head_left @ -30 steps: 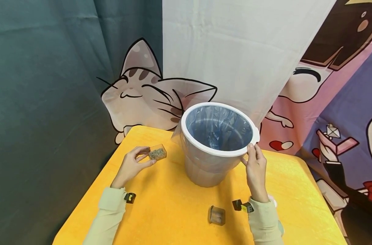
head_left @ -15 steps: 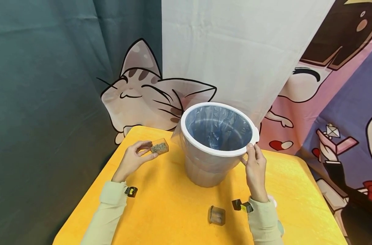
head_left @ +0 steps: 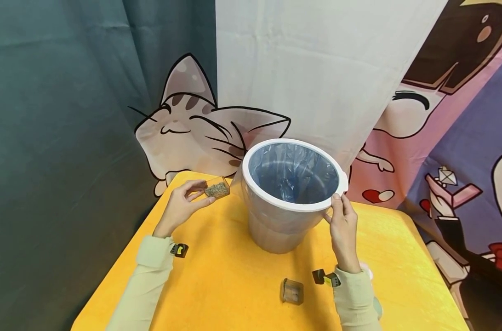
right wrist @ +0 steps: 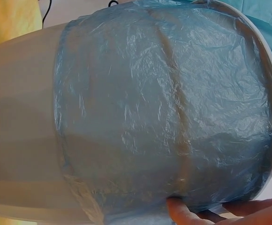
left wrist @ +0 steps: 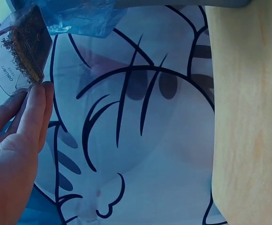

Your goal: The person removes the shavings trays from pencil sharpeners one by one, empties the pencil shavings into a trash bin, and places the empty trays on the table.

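My left hand pinches a small clear plastic box between thumb and fingers, left of the trash can. Grey-brown crumbly shavings lie inside it; the left wrist view shows the box with faint lettering on its wall. A pale trash can with a white rim stands upright on the table, lined with a thin bluish bag. At the rim's right side, my right hand grips the edge, thumb on top and fingers beneath. Those fingers press against the bag's outside in the right wrist view.
A small smoky transparent box sits on the yellow tablecloth, near the front. Partly behind my right forearm are a pinkish item and a greenish one. Printed curtains hang close behind the table.
My left hand has risen and shifted slightly right with the box, away from me and closer to the trash can. My right hand stays on the rim.
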### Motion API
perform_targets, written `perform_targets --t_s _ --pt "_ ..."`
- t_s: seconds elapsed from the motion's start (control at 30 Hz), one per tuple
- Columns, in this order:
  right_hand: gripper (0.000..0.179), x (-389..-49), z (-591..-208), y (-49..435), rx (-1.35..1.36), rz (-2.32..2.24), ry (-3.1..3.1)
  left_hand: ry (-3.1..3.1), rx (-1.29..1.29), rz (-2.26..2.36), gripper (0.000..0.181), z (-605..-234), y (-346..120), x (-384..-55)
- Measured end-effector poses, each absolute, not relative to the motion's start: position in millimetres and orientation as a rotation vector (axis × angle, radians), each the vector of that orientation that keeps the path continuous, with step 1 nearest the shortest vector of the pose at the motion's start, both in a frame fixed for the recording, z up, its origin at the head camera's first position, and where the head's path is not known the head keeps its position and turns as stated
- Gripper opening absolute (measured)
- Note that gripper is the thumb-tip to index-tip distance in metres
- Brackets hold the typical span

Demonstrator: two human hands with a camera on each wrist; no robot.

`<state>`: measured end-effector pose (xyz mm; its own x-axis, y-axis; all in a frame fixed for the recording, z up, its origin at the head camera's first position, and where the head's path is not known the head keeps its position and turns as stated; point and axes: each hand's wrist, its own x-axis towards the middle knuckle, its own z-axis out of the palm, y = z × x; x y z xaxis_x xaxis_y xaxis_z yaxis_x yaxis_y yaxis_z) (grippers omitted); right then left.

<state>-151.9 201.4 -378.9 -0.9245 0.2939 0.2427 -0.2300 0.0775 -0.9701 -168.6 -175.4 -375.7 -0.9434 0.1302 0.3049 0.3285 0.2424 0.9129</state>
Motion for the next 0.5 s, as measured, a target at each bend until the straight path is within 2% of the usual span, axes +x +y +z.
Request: perform_targets --t_s 0.5 --pt "0.051 -154 -382 202 -0.027 1.886 -1.963 -2.331 -0.474 -1.749 0.051 -364 -173 -177"
